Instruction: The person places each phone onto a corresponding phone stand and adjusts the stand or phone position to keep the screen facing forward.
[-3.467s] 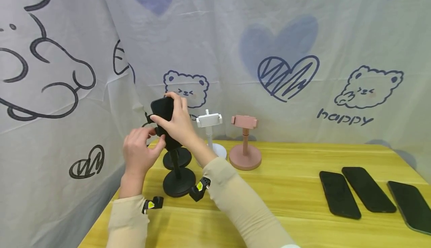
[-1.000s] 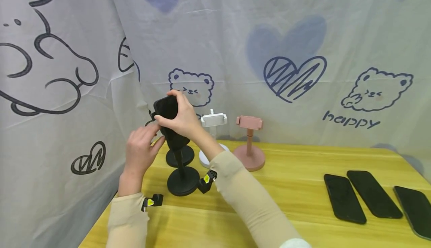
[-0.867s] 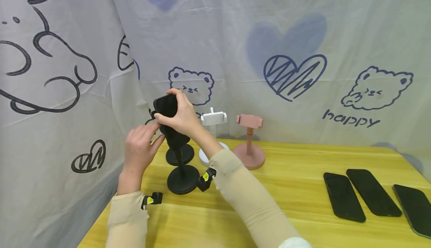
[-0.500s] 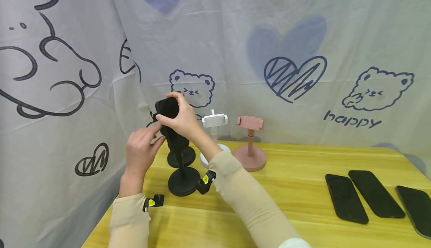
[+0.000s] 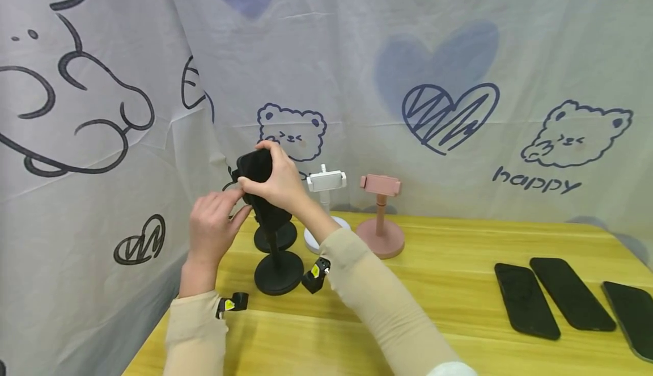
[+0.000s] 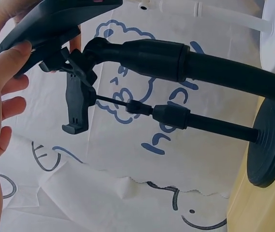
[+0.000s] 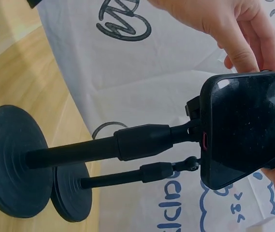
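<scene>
1. The right hand (image 5: pixel 280 186) held a dark phone (image 5: pixel 257 164), thumb along its left edge and fingers over its upper end.
2. The left hand (image 5: pixel 211 228) had its thumb and fingertips at the phone's left edge, beside the holder; whether they pinched anything could not be told.
3. The phone was tilted against the holder of the near black stand (image 5: pixel 279 274), at the left of the table (image 5: pixel 439 268); how firmly it sat there could not be told.
4. The far black stand (image 5: pixel 287 240) stood just behind.
5. To its right stood a white stand (image 5: pixel 327 181), then a pink stand (image 5: pixel 381 239).
6. At the right, well apart from the stands, lay a left phone (image 5: pixel 528 301), a middle phone (image 5: pixel 572 294) and a right phone (image 5: pixel 630 316).
</scene>
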The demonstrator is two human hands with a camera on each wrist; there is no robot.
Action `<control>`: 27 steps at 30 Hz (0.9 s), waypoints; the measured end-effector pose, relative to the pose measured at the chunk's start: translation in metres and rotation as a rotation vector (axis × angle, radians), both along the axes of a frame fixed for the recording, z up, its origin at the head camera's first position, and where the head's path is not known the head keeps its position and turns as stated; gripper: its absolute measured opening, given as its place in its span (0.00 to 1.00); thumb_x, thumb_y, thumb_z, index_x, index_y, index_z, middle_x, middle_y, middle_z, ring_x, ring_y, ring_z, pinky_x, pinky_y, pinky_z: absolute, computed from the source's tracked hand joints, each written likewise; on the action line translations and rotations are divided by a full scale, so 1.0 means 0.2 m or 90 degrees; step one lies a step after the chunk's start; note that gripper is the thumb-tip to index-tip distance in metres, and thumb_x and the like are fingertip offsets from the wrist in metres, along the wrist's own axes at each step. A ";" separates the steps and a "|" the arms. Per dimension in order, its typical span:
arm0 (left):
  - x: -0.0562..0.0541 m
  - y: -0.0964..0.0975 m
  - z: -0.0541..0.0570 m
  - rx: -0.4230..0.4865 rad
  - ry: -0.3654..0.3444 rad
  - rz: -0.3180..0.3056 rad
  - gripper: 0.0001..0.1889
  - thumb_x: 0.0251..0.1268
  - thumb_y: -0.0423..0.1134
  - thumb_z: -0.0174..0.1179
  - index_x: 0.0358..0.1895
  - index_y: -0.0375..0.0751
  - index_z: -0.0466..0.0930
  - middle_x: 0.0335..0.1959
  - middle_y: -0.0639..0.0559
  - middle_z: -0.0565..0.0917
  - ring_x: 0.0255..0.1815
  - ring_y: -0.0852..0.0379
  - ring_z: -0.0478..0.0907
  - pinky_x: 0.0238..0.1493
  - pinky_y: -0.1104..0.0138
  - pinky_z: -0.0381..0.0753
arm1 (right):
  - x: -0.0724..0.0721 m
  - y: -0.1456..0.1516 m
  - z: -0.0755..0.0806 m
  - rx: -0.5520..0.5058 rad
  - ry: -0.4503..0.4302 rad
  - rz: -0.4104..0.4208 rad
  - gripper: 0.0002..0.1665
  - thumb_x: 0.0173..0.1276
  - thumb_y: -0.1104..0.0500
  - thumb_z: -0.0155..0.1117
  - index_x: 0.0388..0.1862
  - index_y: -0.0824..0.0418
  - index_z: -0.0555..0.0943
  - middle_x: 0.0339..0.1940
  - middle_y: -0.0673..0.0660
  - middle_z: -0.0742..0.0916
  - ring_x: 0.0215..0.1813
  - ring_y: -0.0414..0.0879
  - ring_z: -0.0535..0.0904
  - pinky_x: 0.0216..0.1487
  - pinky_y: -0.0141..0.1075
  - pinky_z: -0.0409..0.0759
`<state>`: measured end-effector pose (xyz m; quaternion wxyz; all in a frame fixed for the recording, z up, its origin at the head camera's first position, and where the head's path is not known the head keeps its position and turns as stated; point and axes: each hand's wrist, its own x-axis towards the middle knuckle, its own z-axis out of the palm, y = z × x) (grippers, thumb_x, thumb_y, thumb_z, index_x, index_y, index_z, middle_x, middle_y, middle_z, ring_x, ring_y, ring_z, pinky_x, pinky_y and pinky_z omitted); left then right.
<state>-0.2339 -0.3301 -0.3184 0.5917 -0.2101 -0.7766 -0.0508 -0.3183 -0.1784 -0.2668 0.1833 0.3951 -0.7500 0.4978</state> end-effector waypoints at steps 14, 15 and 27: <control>0.01 0.00 0.03 -0.032 0.004 0.020 0.22 0.43 0.34 0.76 0.44 0.32 0.82 0.34 0.40 0.87 0.34 0.41 0.79 0.35 0.51 0.76 | -0.01 0.01 0.01 0.022 0.010 0.012 0.43 0.56 0.48 0.72 0.67 0.57 0.64 0.67 0.56 0.73 0.63 0.50 0.73 0.62 0.42 0.76; 0.01 0.00 0.03 -0.033 0.001 0.020 0.22 0.43 0.34 0.76 0.44 0.32 0.82 0.34 0.39 0.87 0.34 0.41 0.79 0.36 0.51 0.76 | -0.02 0.01 0.01 0.024 0.010 0.012 0.44 0.56 0.48 0.72 0.67 0.58 0.64 0.67 0.57 0.73 0.63 0.50 0.73 0.63 0.42 0.76; 0.03 0.02 0.05 -0.061 0.004 0.038 0.20 0.43 0.35 0.76 0.41 0.31 0.83 0.31 0.39 0.86 0.33 0.41 0.78 0.34 0.52 0.75 | -0.03 0.02 0.02 0.067 0.032 0.000 0.45 0.55 0.46 0.72 0.67 0.58 0.64 0.67 0.56 0.73 0.62 0.49 0.73 0.63 0.39 0.75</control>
